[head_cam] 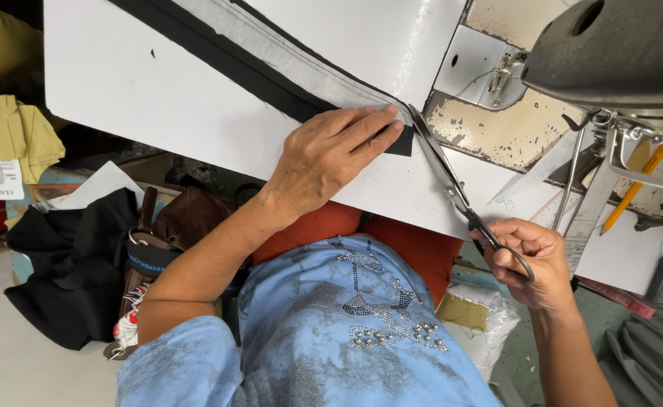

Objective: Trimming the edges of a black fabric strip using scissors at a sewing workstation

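Nearest the camera: blue top with studded pattern, orange cloth at the lap beneath the table (158,98) edge. Right hand (531,260) closed around the handles of the scissors (452,185), fingers through the loops; the hand sits off the table edge, just below it. Scissors blades run up and left from the hand, closed or nearly so, tips reaching the end of the strip (271,64) just beside the left fingertips. Left hand (328,154) lies flat and open, palm down, holding nothing, fingers pressing the near end of the strip against the white table top. Strip: black fabric with a grey band along it, lying flat and running diagonally from the left hand up toward the far left corner of the table. Left of the person, below table level: black cloth (75,264), a brown bag (184,218), yellow fabric (19,132). Farther right: sewing machine (610,53) head over a worn metal bed, a yellow pencil (637,188) near it.
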